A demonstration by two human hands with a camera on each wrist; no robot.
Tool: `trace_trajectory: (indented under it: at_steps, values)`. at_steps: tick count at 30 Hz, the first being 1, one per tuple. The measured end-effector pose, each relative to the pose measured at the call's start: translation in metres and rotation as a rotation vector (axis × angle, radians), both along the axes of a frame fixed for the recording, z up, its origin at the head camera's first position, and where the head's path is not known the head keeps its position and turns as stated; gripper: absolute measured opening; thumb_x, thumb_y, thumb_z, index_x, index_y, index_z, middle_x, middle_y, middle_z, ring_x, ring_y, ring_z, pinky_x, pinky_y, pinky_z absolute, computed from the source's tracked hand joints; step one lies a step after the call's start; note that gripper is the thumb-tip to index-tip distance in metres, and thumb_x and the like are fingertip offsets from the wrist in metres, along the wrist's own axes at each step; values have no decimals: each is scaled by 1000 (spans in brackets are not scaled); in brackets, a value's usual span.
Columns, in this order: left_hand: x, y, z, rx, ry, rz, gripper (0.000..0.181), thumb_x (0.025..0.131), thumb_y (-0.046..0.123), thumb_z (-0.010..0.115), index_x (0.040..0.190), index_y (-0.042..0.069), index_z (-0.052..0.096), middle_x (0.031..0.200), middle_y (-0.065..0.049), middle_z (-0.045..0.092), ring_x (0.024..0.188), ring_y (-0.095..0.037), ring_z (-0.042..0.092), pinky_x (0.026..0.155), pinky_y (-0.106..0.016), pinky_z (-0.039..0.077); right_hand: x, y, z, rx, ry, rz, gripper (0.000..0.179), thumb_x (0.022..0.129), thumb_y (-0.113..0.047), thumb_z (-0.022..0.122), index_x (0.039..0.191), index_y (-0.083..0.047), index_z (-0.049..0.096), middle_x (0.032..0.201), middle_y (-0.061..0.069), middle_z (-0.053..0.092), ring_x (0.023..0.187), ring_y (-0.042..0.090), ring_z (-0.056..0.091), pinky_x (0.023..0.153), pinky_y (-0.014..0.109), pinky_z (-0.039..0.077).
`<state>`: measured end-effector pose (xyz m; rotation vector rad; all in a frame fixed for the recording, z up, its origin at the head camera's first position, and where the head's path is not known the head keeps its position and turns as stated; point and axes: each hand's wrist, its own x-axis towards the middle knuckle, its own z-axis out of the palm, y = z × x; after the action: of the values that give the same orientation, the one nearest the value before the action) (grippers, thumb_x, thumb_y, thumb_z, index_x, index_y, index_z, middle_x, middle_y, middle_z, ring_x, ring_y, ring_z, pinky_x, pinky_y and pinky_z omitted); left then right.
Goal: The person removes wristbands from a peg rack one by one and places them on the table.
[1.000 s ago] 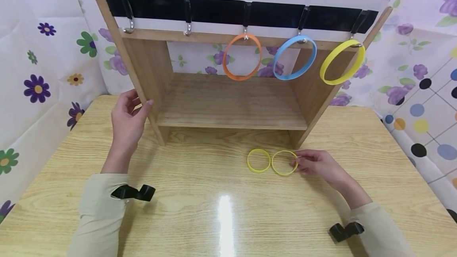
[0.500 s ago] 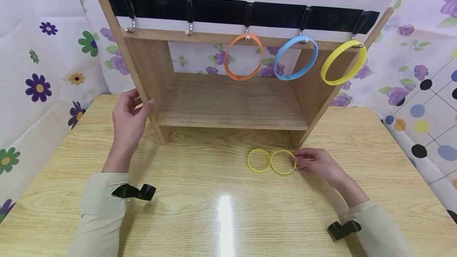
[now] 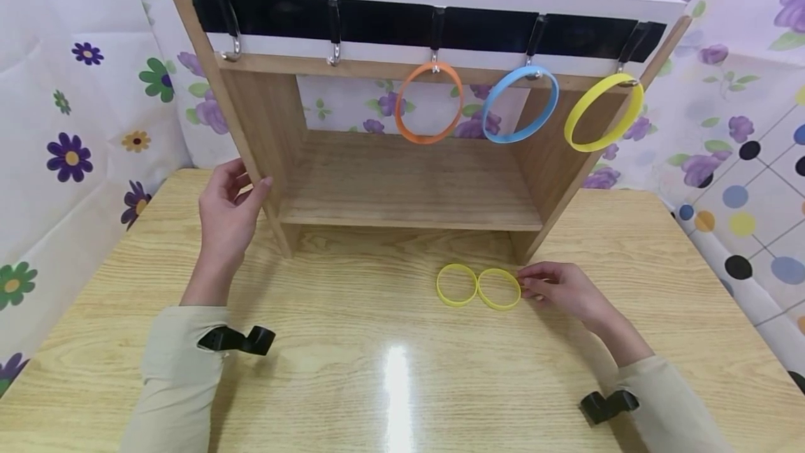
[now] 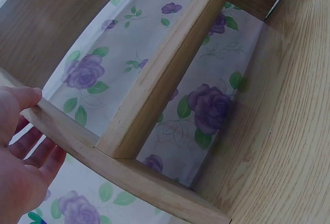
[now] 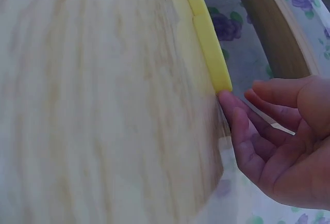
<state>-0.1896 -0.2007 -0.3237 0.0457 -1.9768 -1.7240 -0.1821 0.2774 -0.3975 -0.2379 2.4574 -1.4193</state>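
Observation:
My left hand (image 3: 228, 221) grips the left side panel of a wooden shelf (image 3: 409, 184), thumb at the front edge and fingers behind. The left wrist view shows the same thumb and fingers around the panel (image 4: 77, 136). Two yellow wristbands lie side by side on the table in front of the shelf, the left one (image 3: 438, 292) close against the right one (image 3: 497, 308). My right hand (image 3: 562, 290) is at the right wristband's outer edge. In the right wrist view a fingertip meets the end of the yellow wristband (image 5: 214, 59), while the thumb stands off it.
A hook rail (image 3: 383, 23) runs along the shelf's top. On its hooks hang an orange wristband (image 3: 402, 124), a blue wristband (image 3: 516, 137) and a yellow wristband (image 3: 588, 145). Two hooks at the left, one the far-left hook (image 3: 234, 47), are bare. Flowered cloth (image 3: 63, 243) surrounds the table (image 3: 314, 369).
The right wristband, slightly raised at my right fingers before, now lies flat on the table as my right fingers loosen from its edge. My left hand keeps its grip on the shelf.

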Motion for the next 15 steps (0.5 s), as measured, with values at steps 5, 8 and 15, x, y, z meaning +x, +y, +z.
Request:
trace_trajectory:
  at_steps: [5,8,15]
  values:
    - [-1,1,0,23,11,-5,38,91,5,65,127,3,54,121,-8,55,112,-19,53,97,-29,47,1,1,3,8,56,-2,27,94,-5,60,116,10,61,105,21,67,88,20,68,68,30,57]
    - [-1,1,1,32,15,-7,37,91,5,65,126,3,54,119,-8,56,110,-19,54,96,-29,47,2,0,6,7,87,-4,26,94,-4,59,116,11,60,106,22,67,88,20,68,68,31,57]
    - [1,1,1,13,-3,-3,38,92,7,65,128,3,53,121,-8,55,112,-19,53,97,-30,47,5,-11,20,2,108,5,27,96,-6,57,118,11,59,108,23,66,93,29,67,72,35,57]
